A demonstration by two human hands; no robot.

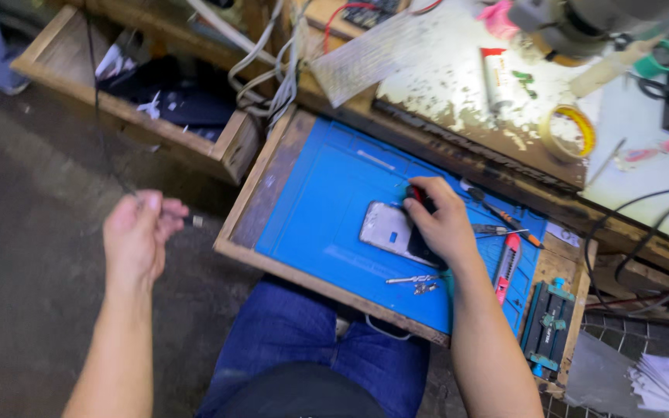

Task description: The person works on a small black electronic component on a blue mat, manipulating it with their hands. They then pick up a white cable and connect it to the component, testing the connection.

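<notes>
Left hand (137, 236) out over dark floor, fingers curled around thin black tool (187, 220). Right hand (439, 224) pressed down on silver phone body (387, 228), fingers bent over its far end, on blue mat (327, 201) in pulled-out wooden drawer (253, 197). Second open drawer (56, 62) upper left, dark clutter inside.

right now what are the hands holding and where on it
The left hand pinches a thin dark tool at one end, out over the floor. The right hand presses on the right end of a phone on the blue mat.
</notes>
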